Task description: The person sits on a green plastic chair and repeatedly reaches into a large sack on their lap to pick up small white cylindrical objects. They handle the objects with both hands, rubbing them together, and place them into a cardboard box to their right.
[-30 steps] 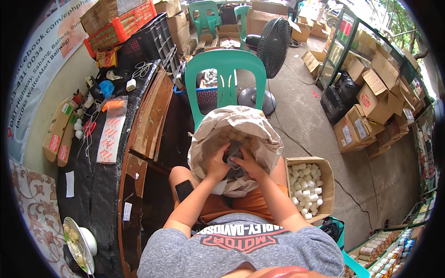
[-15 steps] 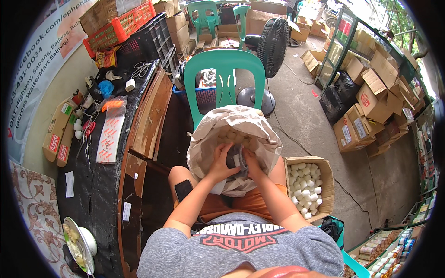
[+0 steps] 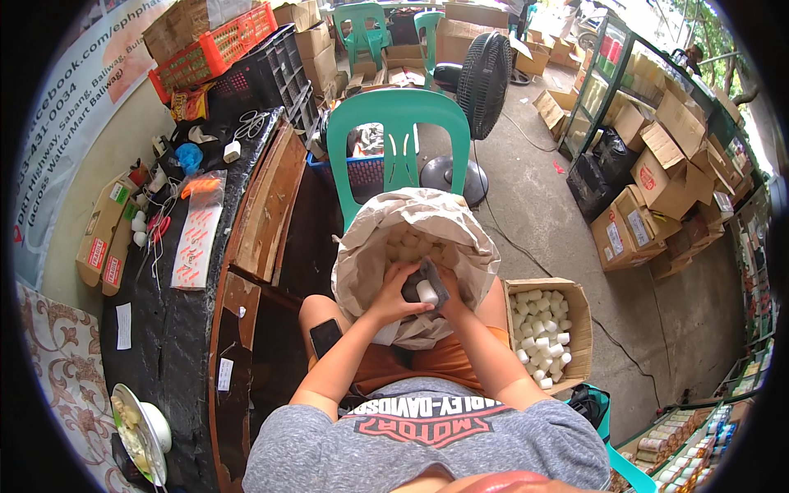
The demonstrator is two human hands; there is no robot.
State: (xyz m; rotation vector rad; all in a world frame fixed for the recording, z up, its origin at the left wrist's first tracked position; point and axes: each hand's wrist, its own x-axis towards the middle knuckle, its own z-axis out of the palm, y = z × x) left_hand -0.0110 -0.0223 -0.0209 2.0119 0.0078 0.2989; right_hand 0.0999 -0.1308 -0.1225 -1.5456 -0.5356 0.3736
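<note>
Head view, centre of the frame: a large crumpled beige paper sack (image 3: 411, 238) stands open between the seated person's knees, filled with small white cylindrical pieces (image 3: 404, 245). Both hands meet at its near lip. The left hand (image 3: 393, 300) and right hand (image 3: 450, 297) are closed together on a dark grey flat block (image 3: 421, 283) with one white cylinder (image 3: 426, 291) lying against it.

The white cylinder looks light, smooth and probably waxy (so likely a little slippery), and small enough that a fingertip pinch around its curved side seems the safest hold; squeezing hard could mark it. The dark block appears stiff and is held by its edges. The sack is soft and slack, so it would sag if taken by one side of its rim.

Right of centre, on the concrete floor, an open brown cardboard box (image 3: 575, 329) holds more of the same white cylinders. A black phone (image 3: 325, 337) rests on the person's left thigh. Above the sack stands a green plastic chair (image 3: 400, 127), and a long dark worktable (image 3: 173, 329) runs down the left of the frame.
</note>
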